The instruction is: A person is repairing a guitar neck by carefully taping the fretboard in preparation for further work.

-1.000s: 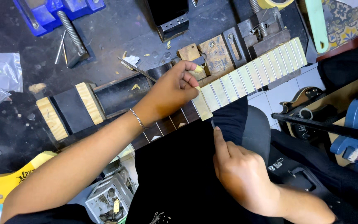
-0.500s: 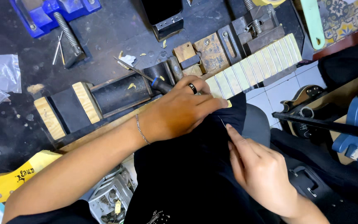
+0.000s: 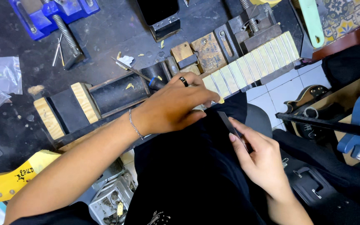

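A blue vise (image 3: pixel 55 14) sits on the dark tabletop (image 3: pixel 105 46). The left hand (image 3: pixel 173 108) lies curled over the pale guitar neck (image 3: pixel 251 66), its grip closed on nothing I can see. The right hand (image 3: pixel 257 156) pinches a thin dark strip (image 3: pixel 228 123) against the lap.

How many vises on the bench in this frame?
2. A blue vise lies at the top left of the dark bench; a grey metal vise sits at top right, behind the guitar neck. Others may be out of frame.
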